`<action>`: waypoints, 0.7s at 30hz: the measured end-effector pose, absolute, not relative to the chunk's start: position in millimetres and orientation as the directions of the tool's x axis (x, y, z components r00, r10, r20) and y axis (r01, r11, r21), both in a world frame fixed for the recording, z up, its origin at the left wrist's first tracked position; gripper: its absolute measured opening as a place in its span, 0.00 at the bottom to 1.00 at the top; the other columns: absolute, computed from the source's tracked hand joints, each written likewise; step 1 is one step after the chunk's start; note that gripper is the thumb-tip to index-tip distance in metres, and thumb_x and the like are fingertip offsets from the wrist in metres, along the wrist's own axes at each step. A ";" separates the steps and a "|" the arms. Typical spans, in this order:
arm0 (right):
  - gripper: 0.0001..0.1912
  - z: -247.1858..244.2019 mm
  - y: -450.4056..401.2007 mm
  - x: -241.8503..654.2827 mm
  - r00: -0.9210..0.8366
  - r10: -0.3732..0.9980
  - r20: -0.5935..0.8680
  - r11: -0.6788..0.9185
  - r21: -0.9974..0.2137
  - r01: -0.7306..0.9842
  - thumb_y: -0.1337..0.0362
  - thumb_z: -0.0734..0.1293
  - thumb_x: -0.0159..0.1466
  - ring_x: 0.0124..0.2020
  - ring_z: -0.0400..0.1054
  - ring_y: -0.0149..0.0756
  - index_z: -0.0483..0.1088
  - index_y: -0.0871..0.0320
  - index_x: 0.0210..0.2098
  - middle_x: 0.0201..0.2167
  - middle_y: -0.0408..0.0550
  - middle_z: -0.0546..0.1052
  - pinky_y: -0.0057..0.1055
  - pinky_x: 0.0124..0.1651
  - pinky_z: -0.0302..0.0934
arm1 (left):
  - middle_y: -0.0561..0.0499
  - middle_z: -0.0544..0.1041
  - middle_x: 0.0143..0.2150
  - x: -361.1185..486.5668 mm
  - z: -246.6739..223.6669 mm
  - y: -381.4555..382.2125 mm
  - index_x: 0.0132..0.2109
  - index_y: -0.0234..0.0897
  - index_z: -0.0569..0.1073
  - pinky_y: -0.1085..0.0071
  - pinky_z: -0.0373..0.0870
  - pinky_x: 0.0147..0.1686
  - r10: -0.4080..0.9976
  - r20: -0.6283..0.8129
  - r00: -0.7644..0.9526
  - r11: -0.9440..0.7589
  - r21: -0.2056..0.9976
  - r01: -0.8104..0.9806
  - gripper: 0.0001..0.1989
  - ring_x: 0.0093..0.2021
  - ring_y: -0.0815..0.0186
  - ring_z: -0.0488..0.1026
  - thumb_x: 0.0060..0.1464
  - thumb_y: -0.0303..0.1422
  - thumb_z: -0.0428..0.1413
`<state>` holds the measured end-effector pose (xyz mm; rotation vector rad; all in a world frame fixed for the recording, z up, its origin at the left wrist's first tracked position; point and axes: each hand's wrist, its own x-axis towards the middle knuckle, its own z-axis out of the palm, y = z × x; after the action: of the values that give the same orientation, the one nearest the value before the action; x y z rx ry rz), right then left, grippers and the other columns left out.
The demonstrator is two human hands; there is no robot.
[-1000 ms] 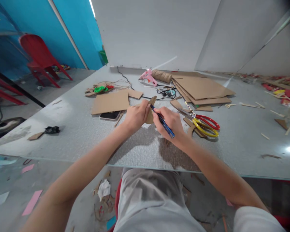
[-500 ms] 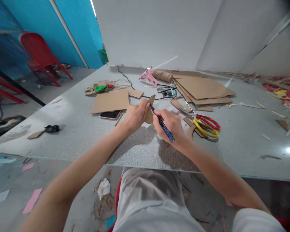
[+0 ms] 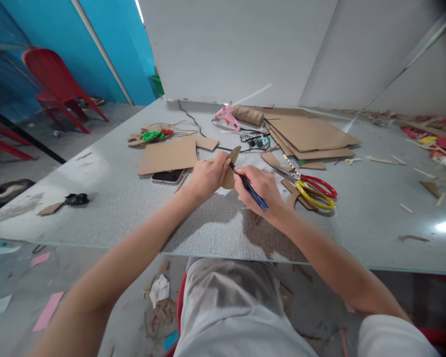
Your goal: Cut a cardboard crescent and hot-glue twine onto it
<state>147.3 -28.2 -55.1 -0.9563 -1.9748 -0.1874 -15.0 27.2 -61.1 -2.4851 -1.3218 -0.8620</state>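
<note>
My left hand grips a small curved piece of cardboard just above the table. In my right hand is a slim dark-blue pen, its tip end against the cardboard; whether it marks or cuts is too small to tell. Right of my right hand lie scissors with one red and one yellow handle, among cardboard offcuts. A flat cardboard sheet partly covers a phone beside my left hand.
Behind my hands sit a pink glue gun, a twine roll and stacked cardboard sheets. Green and red bits lie at the back left. A black bundle is far left. Scraps litter the right side and floor.
The view shifts slightly. The pen's rear end tips a little upward in my right hand, while both hands stay at the cardboard piece.
</note>
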 end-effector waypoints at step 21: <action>0.10 -46.3 -40.0 149.4 -0.369 0.532 0.762 0.654 -0.093 0.751 0.67 0.57 0.66 0.25 0.70 0.33 0.68 0.60 0.34 0.25 0.47 0.76 0.28 0.28 0.59 | 0.50 0.69 0.21 -16.7 -60.6 33.6 0.44 0.34 0.67 0.71 0.54 0.21 0.733 0.553 0.397 -0.532 0.102 0.840 0.27 0.18 0.65 0.66 0.68 0.44 0.28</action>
<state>149.4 -40.0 -46.3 -0.9940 -2.0636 -0.3445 -16.7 33.6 -60.6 -2.4581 -1.4032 -0.8223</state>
